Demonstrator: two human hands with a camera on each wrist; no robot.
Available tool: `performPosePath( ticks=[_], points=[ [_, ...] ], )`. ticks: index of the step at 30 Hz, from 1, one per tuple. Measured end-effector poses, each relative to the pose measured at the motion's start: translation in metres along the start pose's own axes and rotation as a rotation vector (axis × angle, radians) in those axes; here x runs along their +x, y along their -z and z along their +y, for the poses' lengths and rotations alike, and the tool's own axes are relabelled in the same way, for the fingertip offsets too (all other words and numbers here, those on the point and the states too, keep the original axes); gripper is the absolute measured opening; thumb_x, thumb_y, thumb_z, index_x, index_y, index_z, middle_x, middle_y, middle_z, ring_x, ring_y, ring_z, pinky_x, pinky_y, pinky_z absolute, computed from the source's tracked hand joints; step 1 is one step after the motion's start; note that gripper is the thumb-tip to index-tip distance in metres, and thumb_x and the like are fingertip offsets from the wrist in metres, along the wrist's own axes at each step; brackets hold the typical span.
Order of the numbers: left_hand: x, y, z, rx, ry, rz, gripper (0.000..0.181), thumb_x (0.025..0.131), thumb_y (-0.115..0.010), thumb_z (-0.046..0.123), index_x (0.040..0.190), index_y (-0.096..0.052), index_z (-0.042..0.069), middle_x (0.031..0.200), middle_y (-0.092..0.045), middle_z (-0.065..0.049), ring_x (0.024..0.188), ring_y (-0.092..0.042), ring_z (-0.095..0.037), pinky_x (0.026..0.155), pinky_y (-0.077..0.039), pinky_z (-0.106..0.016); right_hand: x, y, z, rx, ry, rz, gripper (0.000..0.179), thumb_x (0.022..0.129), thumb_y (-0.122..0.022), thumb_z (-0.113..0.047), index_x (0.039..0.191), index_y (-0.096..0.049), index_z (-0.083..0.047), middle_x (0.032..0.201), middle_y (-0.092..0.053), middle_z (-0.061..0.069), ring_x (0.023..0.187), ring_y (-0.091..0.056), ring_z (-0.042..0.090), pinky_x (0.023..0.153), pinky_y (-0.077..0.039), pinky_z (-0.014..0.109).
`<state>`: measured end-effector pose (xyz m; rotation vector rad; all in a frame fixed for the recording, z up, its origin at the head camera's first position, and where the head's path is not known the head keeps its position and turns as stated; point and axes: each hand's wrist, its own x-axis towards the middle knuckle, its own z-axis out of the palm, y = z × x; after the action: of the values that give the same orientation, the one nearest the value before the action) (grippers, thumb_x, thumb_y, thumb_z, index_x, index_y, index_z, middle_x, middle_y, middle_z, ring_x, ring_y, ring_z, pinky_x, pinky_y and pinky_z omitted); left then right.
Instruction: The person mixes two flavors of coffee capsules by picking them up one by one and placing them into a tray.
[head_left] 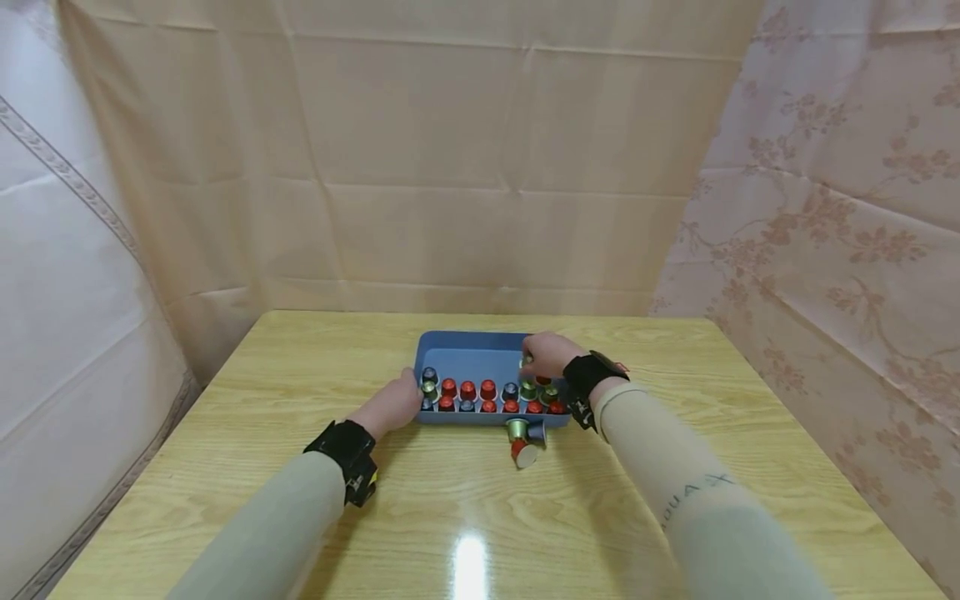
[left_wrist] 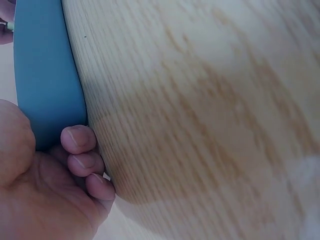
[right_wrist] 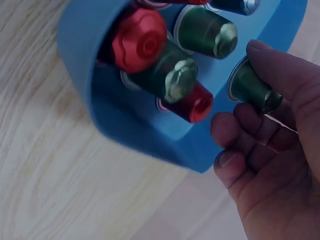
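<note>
A blue tray [head_left: 472, 357] on the table holds red, green and dark blue coffee capsules, standing in rows along its near side. My left hand [head_left: 392, 403] grips the tray's left near corner; in the left wrist view the fingertips [left_wrist: 82, 139] curl against the blue wall [left_wrist: 47, 75]. Over the tray's right part, my right hand [head_left: 553, 355] pinches a green coffee capsule [right_wrist: 251, 86] between thumb and fingers. Just beside that capsule in the right wrist view are a red capsule [right_wrist: 192, 104] and two more green capsules [right_wrist: 205, 32], inside the tray.
In front of the tray, on the wooden table [head_left: 450, 492], lie a green capsule [head_left: 517, 429], a dark blue one [head_left: 536, 432] and a red one [head_left: 523, 454] with its pale lid showing. Beige cloth [head_left: 420, 167] hangs behind the table.
</note>
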<state>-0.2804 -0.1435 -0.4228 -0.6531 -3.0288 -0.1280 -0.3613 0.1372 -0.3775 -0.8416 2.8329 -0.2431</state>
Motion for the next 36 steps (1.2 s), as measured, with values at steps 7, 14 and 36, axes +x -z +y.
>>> performPosePath(
  ticks=[7, 14, 36],
  points=[
    [0.003, 0.002, 0.002, -0.063, 0.059, -0.046, 0.031, 0.096, -0.040, 0.003, 0.110, -0.039, -0.024, 0.075, -0.052, -0.017, 0.056, -0.050, -0.018, 0.051, -0.044, -0.033, 0.000, -0.004, -0.007, -0.010, -0.008, -0.019, 0.018, 0.087, -0.065, -0.024, 0.093, -0.062, -0.007, 0.076, -0.057, 0.003, 0.063, -0.050, 0.015, 0.063, -0.041, 0.032],
    [0.002, 0.004, 0.004, -0.173, 0.133, -0.057, 0.034, 0.097, -0.039, 0.005, 0.114, -0.036, -0.023, 0.074, -0.053, -0.017, 0.059, -0.051, -0.019, 0.053, -0.044, -0.034, -0.006, -0.003, -0.008, -0.025, -0.011, -0.021, 0.031, 0.091, -0.059, -0.022, 0.114, -0.060, -0.001, 0.104, -0.062, 0.012, 0.083, -0.058, 0.019, 0.078, -0.046, 0.037],
    [0.001, 0.003, 0.005, -0.158, 0.151, -0.064, 0.031, 0.097, -0.040, 0.006, 0.111, -0.036, -0.022, 0.069, -0.050, -0.014, 0.058, -0.052, -0.020, 0.054, -0.044, -0.036, -0.040, 0.018, -0.012, 0.113, 0.075, 0.012, 0.037, 0.093, -0.056, -0.027, 0.122, -0.053, -0.005, 0.079, -0.061, 0.001, 0.065, -0.058, 0.014, 0.067, -0.043, 0.033]
  ],
)
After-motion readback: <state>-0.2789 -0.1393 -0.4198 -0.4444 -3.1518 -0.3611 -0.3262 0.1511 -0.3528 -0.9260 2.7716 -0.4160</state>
